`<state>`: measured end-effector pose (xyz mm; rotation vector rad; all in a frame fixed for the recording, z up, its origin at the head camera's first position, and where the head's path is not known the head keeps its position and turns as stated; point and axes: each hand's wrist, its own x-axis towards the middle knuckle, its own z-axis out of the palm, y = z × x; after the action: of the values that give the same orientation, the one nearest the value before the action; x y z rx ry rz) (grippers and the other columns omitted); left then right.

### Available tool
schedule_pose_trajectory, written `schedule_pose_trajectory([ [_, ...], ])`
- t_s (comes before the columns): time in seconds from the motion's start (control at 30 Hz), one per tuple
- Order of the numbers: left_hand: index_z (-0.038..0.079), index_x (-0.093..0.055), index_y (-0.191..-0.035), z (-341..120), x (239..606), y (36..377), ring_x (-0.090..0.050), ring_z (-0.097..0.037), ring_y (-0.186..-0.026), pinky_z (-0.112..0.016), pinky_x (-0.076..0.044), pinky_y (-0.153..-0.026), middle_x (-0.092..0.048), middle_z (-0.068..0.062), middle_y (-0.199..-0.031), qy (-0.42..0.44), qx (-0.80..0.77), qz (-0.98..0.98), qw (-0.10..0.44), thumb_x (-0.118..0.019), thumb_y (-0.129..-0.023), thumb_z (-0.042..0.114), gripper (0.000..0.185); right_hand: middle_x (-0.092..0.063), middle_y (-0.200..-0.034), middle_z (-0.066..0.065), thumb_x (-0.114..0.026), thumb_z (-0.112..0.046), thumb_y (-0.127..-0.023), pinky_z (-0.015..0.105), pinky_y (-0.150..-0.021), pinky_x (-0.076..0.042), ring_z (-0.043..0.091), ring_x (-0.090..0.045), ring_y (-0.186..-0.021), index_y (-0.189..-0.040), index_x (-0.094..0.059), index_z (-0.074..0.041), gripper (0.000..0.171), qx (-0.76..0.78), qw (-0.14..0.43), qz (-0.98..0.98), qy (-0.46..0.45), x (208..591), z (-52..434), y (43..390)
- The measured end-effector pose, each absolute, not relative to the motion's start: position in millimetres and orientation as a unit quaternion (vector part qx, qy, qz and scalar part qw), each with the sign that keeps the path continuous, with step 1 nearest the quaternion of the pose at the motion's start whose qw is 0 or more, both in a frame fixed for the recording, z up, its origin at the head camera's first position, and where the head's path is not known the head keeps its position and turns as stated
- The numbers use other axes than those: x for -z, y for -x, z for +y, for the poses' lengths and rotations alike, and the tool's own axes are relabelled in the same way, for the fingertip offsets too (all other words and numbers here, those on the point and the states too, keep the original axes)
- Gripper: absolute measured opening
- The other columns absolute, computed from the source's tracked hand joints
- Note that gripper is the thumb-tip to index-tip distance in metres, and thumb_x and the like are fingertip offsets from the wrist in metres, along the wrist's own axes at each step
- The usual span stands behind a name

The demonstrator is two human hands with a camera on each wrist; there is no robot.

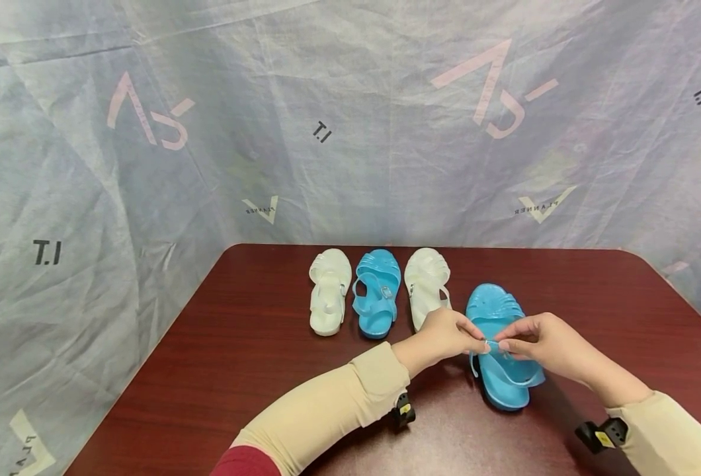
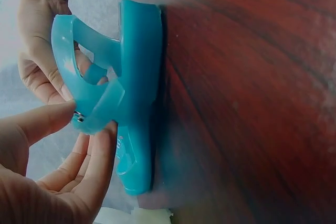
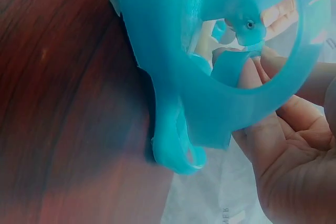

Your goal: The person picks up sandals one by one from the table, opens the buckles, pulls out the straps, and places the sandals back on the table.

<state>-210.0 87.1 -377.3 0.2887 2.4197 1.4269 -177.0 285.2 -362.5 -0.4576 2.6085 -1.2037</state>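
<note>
Sandal under inspection: the blue jelly sandal (image 1: pixel 502 350) lies flat on the bench (image 1: pixel 255 344), toe pointing away from me, just right of a row of three others. My left hand (image 1: pixel 442 337) and right hand (image 1: pixel 543 340) meet over its instep, forearms angled in from either side, wrists low. Both grips pinch the ankle strap (image 1: pixel 493 344): left thumb and forefinger on one end, right fingertips on the other, with the loose loop of the strap sagging toward the heel.

Left wrist view: a small metal buckle (image 2: pixel 80 117) shows at the strap end, pressed between my left thumb and fingers (image 2: pixel 97 150); the head view is too small to show it. Right wrist view: a stud (image 3: pixel 250 24) on the strap tab appears, and my right fingers (image 3: pixel 262 72) curl behind the strap.

Remaining row, visible in the head view only: white sandal (image 1: pixel 329 291), second blue sandal (image 1: pixel 377 291), second white sandal (image 1: pixel 426 284), side by side near the bench's far edge. Printed sheeting (image 1: pixel 148 132) hangs behind.
</note>
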Motion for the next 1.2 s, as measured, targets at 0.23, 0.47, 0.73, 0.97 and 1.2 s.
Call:
schedule_pose_trajectory([
  [0.23,0.012,-0.075,-0.072,86.4,377.0,209.3,-0.058,-0.005,-0.053,-0.019,-0.048,-0.051,-0.063,0.004,-0.056,-0.105,-0.505,0.842,0.158,-0.085,-0.072,0.013,0.010,-0.073,-0.100,0.015,-0.068,-0.017,-0.091,0.027,-0.070,-0.058,0.012,-0.071,-0.082,-0.107,-0.070,0.005,0.028,0.411,0.115,0.891,0.156,360.7,292.8,173.9],
  [0.47,0.012,-0.076,-0.074,84.7,374.7,208.0,-0.057,-0.005,-0.054,-0.019,-0.047,-0.051,-0.064,0.004,-0.059,-0.116,-0.495,0.848,0.152,-0.086,-0.072,0.015,0.011,-0.073,-0.098,0.012,-0.070,-0.021,-0.090,0.024,-0.068,-0.057,0.010,-0.070,-0.079,-0.107,-0.070,0.003,0.030,0.391,0.115,0.900,0.153,355.9,298.9,171.3],
  [0.73,0.008,-0.075,-0.075,83.0,376.7,207.4,-0.066,-0.008,-0.058,-0.017,-0.051,-0.056,-0.065,0.002,-0.063,-0.094,-0.529,0.827,0.167,-0.084,-0.073,0.010,0.009,-0.073,-0.098,0.011,-0.070,-0.021,-0.090,0.026,-0.066,-0.057,0.004,-0.065,-0.076,-0.106,-0.071,0.001,0.027,0.381,0.111,0.907,0.138,355.9,312.4,166.6],
  [0.97,0.004,-0.075,-0.077,79.5,373.0,206.4,-0.071,-0.013,-0.064,-0.017,-0.053,-0.061,-0.066,0.001,-0.068,-0.089,-0.545,0.815,0.177,-0.082,-0.075,0.007,0.008,-0.072,-0.103,0.016,-0.065,-0.021,-0.094,0.030,-0.072,-0.059,0.004,-0.069,-0.084,-0.112,-0.066,0.006,0.033,0.405,0.115,0.898,0.128,356.1,335.6,162.9],
  [1.2,0.001,-0.074,-0.077,74.9,379.9,209.6,-0.072,-0.016,-0.065,-0.021,-0.057,-0.065,-0.068,-0.004,-0.066,-0.071,-0.578,0.790,0.191,-0.080,-0.076,0.003,0.007,-0.070,-0.107,0.017,-0.065,-0.023,-0.093,0.027,-0.067,-0.057,0.004,-0.069,-0.079,-0.115,-0.065,0.003,0.034,0.340,0.056,0.936,0.066,362.6,356.6,155.8],
])
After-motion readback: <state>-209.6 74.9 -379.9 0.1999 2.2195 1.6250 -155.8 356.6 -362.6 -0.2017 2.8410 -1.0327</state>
